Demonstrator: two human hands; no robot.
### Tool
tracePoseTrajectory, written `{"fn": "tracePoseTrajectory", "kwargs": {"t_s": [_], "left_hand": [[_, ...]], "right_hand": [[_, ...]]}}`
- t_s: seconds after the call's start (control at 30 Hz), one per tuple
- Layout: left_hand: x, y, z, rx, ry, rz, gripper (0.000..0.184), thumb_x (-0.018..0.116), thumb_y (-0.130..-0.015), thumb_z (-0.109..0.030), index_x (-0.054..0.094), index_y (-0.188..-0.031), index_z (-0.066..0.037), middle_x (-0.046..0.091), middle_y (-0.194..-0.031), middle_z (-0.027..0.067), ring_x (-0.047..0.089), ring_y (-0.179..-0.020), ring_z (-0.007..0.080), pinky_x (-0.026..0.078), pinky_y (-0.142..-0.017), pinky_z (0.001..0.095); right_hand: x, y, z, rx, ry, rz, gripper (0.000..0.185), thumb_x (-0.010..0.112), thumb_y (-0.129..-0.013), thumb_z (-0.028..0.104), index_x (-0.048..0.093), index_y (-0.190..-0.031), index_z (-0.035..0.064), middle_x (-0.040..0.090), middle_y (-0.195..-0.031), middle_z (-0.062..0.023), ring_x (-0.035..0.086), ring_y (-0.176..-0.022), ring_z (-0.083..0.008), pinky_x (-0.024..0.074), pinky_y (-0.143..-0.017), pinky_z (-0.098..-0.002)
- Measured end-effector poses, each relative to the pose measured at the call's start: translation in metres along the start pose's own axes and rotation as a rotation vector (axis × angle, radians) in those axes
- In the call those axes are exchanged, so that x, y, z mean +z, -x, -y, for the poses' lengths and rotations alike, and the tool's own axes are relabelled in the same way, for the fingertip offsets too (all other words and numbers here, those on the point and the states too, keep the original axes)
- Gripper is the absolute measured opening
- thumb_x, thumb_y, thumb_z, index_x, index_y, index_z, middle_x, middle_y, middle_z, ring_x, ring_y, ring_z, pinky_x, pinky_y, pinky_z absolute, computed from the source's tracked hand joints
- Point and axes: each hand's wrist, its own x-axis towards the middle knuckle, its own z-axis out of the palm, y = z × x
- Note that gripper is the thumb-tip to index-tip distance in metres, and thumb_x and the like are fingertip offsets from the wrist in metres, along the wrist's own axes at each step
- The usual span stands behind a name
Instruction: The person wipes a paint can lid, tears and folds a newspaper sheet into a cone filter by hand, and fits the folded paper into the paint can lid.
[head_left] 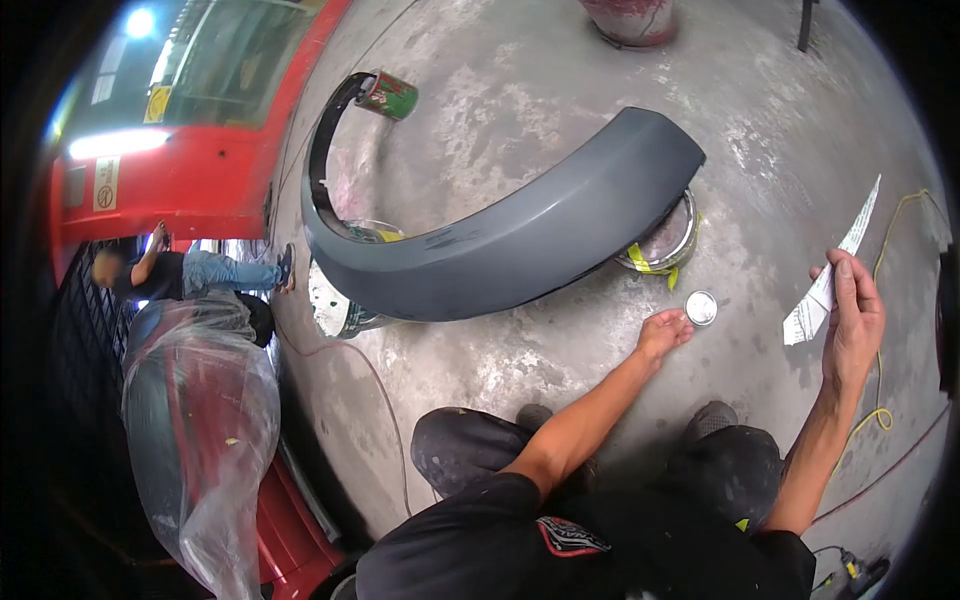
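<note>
My left hand (664,334) is low over the floor, its curled fingertips at the left edge of a small round tin (701,308) with a pale top. The fingers look closed on its rim. On the right, my right hand (855,305) pinches a folded piece of printed paper (826,285) between thumb and fingers, holding it up with a narrow point at the top. In front of me is a curved dark grey car trim panel (500,245), propped on several cans and clear of both hands.
Supporting cans include a green one (392,96) and one with yellow tape (672,238). A reddish bucket (632,20) is at the back. Cords (880,270) cross the floor. Left, a person (190,275) is near a plastic-covered red vehicle part (205,430).
</note>
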Motion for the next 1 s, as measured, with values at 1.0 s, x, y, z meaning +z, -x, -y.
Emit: {"fn": "tracePoseTrajectory", "kwargs": {"t_s": [1.0], "left_hand": [[0.075, 0.218, -0.264, 0.861, -0.598, 0.382, 0.024, 0.059, -0.093, -0.012, 0.061, -0.113, 0.001, 0.064, -0.099, 0.0057, 0.059, -0.089, 0.0110, 0.050, -0.077, 0.0261]], "right_hand": [[0.094, 0.046, 0.083, -0.280, 0.247, 0.665, 0.017, 0.053, -0.081, -0.008, 0.045, -0.094, -0.0003, 0.055, -0.079, -0.0080, 0.056, -0.072, -0.0141, 0.0459, -0.066, -0.0275]]}}
